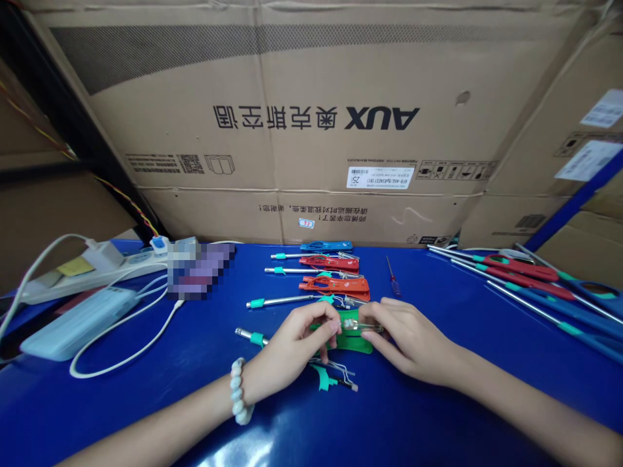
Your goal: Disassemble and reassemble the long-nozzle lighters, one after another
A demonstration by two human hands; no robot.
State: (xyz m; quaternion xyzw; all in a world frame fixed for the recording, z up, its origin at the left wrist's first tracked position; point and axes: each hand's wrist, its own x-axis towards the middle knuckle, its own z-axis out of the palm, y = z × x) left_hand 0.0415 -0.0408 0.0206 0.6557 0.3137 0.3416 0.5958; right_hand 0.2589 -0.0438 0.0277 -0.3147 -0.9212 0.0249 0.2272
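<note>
My right hand pinches the right end of a small clear-and-metal part, too small to name exactly. At its left end, my left hand has thumb and forefinger closed together; what lies between those fingertips is hidden. Beneath both hands lies a green plastic handle shell, partly covered by them. A silver rod with teal tape runs under my left hand. Below that hand, a black-bodied piece with white wires rests on the blue table beside a teal tape scrap.
Behind the hands lie orange, red and blue handle shells with silver rods. A small screwdriver lies right of them. Long rods with red and blue handles fill the right; a power bank and cables are left. Cardboard stands behind.
</note>
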